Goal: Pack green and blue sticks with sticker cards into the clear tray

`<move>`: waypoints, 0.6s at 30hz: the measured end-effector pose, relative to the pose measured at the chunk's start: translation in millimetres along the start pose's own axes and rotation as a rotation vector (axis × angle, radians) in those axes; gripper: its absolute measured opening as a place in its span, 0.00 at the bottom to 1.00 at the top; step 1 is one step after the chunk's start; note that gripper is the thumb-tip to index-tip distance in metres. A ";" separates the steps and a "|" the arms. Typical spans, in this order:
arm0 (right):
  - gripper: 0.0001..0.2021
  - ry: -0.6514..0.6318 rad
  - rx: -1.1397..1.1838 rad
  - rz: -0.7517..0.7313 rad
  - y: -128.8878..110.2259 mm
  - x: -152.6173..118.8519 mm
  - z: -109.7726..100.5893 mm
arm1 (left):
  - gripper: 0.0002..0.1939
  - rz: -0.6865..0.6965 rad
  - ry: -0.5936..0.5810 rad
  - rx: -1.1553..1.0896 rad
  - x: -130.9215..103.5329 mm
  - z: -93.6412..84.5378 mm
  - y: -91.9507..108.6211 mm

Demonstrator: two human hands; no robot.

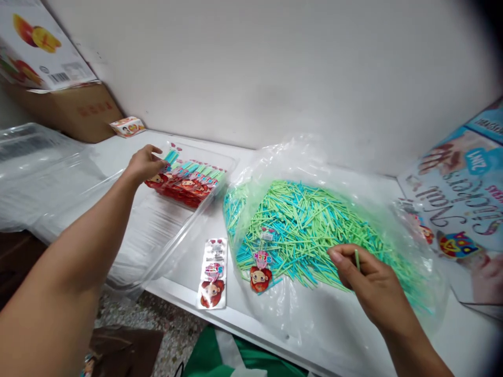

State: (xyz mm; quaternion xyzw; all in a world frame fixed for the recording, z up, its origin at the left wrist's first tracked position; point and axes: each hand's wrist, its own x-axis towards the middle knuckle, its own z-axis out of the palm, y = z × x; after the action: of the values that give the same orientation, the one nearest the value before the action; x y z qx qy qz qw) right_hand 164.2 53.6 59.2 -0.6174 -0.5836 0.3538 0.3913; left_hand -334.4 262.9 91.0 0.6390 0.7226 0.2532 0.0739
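My left hand (147, 163) reaches into a clear plastic tray (184, 230), its fingers closed on the edge of a candy stick packet (171, 157) that shows blue sticks through its window. Below it, several similar red packets (192, 188) lie in a row. My right hand (363, 280) is above the near right side of a heap of thin green and blue sticks (310, 220). A green stick (357, 259) pokes up between its fingers. The heap rests in an opened clear plastic bag (310, 319).
A silver packet (212, 275) lies on the white table before the tray, and another packet (261, 275) rests against the sticks. Clear trays (35, 173) and cardboard boxes (66, 107) stand on the left. A nail sticker box (463, 204) stands on the right, a white wall (267, 78) behind.
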 end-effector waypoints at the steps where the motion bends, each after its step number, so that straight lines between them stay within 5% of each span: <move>1: 0.12 -0.001 -0.012 0.010 1.0 1.4 0.6 | 0.25 -0.030 -0.014 0.010 8.9 3.6 -3.3; 8: 0.14 0.016 -0.054 0.071 9.3 10.1 1.1 | 0.34 -0.147 -0.086 0.157 48.9 27.6 -27.3; 18: 0.17 -0.057 0.091 0.122 15.8 7.5 17.7 | 0.29 -0.099 -0.218 0.328 40.6 25.3 -43.6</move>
State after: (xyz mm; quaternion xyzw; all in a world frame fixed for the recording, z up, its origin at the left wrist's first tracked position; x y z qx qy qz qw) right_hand 155.9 62.2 37.4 -0.6228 -0.5392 0.4207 0.3800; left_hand -369.3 306.4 58.0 0.6297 0.7724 0.0575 0.0593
